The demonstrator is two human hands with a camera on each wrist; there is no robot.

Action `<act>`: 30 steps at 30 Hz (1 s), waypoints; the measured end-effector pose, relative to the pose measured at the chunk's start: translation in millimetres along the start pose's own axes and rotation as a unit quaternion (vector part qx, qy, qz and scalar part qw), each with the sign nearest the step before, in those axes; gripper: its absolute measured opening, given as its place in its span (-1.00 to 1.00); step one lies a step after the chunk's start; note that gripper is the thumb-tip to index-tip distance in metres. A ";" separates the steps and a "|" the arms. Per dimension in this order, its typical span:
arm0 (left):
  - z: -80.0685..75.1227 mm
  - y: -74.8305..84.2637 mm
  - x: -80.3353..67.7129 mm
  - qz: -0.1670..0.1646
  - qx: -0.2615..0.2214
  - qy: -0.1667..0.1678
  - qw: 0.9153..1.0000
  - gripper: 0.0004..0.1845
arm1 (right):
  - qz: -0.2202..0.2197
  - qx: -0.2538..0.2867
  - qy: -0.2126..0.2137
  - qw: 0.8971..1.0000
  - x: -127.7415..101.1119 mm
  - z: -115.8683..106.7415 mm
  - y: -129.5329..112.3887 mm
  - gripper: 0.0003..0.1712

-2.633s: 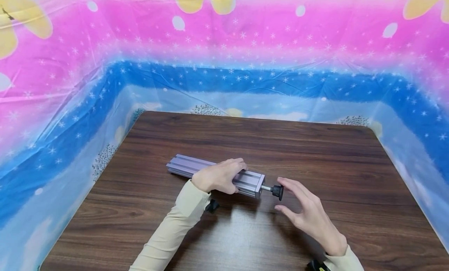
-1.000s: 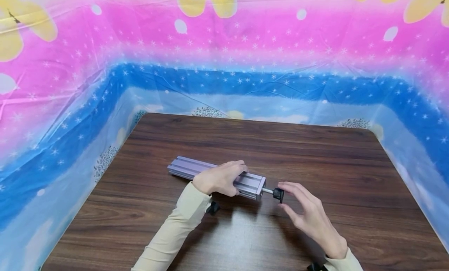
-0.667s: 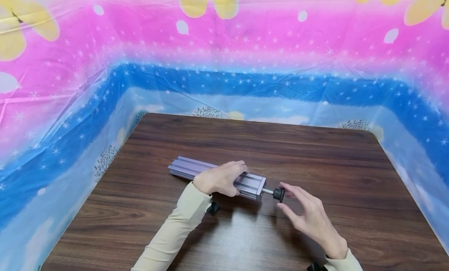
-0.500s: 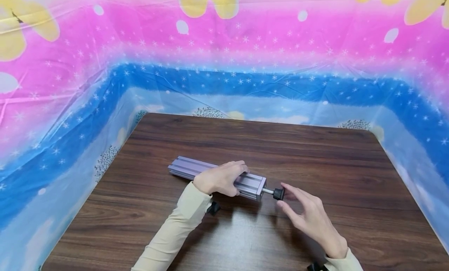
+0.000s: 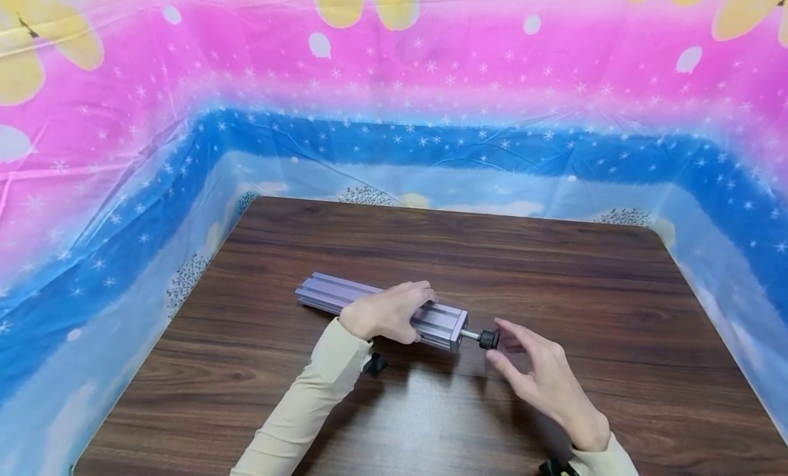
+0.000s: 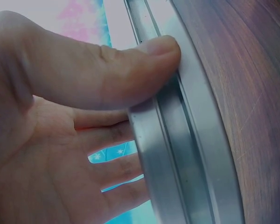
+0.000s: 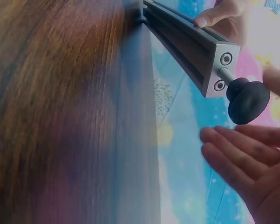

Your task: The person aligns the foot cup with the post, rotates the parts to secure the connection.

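A silver aluminium extrusion profile (image 5: 440, 322) lies slanted across the table. My left hand (image 5: 388, 312) grips it from above, thumb on the near side and fingers over the far side. In the left wrist view the thumb (image 6: 126, 74) presses across the profile's groove. A black levelling foot (image 5: 489, 339) sticks out on a threaded stud from the right end plate. My right hand (image 5: 544, 373) is held round this foot with thumb and fingers spread. The right wrist view shows the blurred thumb right at the foot's rim and straight fingers (image 7: 242, 149) just below.
Two bolt heads flank the stud on the end plate (image 7: 210, 84). The dark wood-grain table (image 5: 554, 271) carries the work, with a pink and blue patterned cloth (image 5: 394, 141) hanging behind and along both sides. Black wrist gear (image 5: 374, 364) shows under the left sleeve.
My right hand has come in closer round the foot, and its fingers have shifted slightly. The foot's disc sits at a different tilt. My left hand keeps its grip on the profile.
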State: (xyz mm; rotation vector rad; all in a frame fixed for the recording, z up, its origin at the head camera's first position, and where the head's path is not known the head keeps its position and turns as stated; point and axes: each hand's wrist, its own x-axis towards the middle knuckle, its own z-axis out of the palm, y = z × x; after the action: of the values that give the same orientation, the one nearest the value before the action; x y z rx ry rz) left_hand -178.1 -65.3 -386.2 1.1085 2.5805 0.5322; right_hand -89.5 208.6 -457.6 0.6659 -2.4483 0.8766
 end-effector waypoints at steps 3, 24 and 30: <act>-0.8 -0.2 -0.1 -0.002 -0.002 0.001 1.000 -0.46 | -0.030 0.020 0.004 0.999 -0.2 -1.9 0.2 -0.14; 0.6 -2.3 0.0 0.000 -0.004 0.002 1.000 -0.46 | -0.020 -0.004 0.023 1.000 2.2 0.5 -1.1 -0.58; 0.3 -1.3 -0.6 -0.004 -0.004 -0.003 1.000 -0.44 | 0.020 0.007 0.008 1.000 2.6 1.3 -2.3 -0.77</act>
State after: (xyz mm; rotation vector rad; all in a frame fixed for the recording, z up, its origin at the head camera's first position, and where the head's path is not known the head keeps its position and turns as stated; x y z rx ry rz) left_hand -178.4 -66.5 -387.0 1.0937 2.5739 0.5368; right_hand -90.5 205.5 -456.0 0.6131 -2.4518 0.9111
